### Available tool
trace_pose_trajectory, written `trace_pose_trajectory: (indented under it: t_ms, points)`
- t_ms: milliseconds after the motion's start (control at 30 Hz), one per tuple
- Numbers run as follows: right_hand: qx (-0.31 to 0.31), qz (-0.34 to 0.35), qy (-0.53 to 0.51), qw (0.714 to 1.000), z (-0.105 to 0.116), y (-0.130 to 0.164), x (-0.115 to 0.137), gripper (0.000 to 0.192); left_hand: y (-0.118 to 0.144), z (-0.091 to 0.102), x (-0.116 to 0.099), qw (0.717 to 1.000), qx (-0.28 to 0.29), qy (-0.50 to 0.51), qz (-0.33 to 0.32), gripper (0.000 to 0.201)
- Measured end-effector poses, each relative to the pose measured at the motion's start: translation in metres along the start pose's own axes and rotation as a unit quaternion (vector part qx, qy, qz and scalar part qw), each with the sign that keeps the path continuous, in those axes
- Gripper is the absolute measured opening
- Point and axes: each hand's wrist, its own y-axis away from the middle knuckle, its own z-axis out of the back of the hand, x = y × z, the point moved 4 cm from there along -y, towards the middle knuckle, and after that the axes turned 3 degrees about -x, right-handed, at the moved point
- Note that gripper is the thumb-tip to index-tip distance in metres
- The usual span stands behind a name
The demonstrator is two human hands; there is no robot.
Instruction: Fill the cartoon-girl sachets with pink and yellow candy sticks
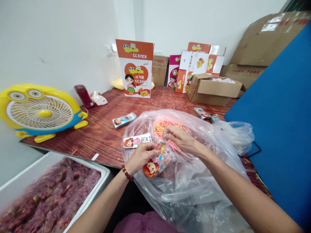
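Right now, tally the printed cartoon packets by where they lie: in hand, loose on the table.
In the left hand: 1, the cartoon packet, with the right hand at its top over the clear plastic bag.
Loose on the table: 4, at and.
Total: 5.

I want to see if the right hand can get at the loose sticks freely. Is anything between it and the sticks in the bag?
Nothing visible. The right hand is already inside the open plastic bag, fingers on the pile of sticks. The left hand holds a small packet beside it, not across the path.
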Motion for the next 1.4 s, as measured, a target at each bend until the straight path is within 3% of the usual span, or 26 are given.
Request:
trace_pose_trajectory:
  t_ms: [133,367,567,700,800,867,1000,1067,1200,1300,1400]
  points:
    - [0.011,-0.031,-0.069,0.997,0.001,0.000,-0.002,0.021,0.001,0.000,0.001,1.000,0.002,-0.005,-0.002,0.021]
    - [0.105,-0.036,-0.133,0.985,0.004,0.000,-0.006,0.018,-0.001,0.000,0.002,1.000,-0.007,-0.024,-0.012,0.020]
    - [0.040,-0.006,-0.130,0.991,0.004,0.001,-0.009,0.016,-0.001,-0.002,0.002,1.000,-0.009,-0.009,-0.001,0.023]
    - [-0.027,-0.053,-0.197,0.979,0.002,0.004,-0.010,0.014,-0.001,-0.004,0.002,1.000,-0.007,0.012,0.005,0.025]
    - [-0.097,-0.099,-0.294,0.946,-0.002,0.004,-0.011,0.014,-0.001,-0.005,0.002,0.999,-0.001,0.034,0.001,0.025]
    - [-0.150,-0.114,-0.388,0.902,-0.004,0.001,-0.012,0.014,-0.001,-0.005,0.003,0.999,0.003,0.041,0.001,0.025]
    - [-0.283,-0.087,-0.527,0.797,0.009,-0.010,-0.010,0.019,-0.001,-0.001,0.011,0.998,0.004,0.052,0.019,0.027]
    - [-0.324,-0.067,-0.536,0.777,0.022,-0.012,-0.008,0.021,-0.001,0.002,0.014,0.998,0.005,0.063,0.025,0.028]
    - [-0.303,-0.111,-0.483,0.814,0.027,-0.006,-0.004,0.026,-0.002,0.002,0.013,0.996,0.001,0.092,0.021,0.030]
    - [-0.256,-0.177,-0.421,0.852,0.007,0.007,-0.010,0.034,-0.002,0.001,0.010,0.995,-0.022,0.094,0.012,0.029]
    - [-0.170,-0.210,-0.356,0.895,-0.021,0.019,-0.018,0.036,-0.002,0.000,0.008,0.995,-0.040,0.087,-0.007,0.027]
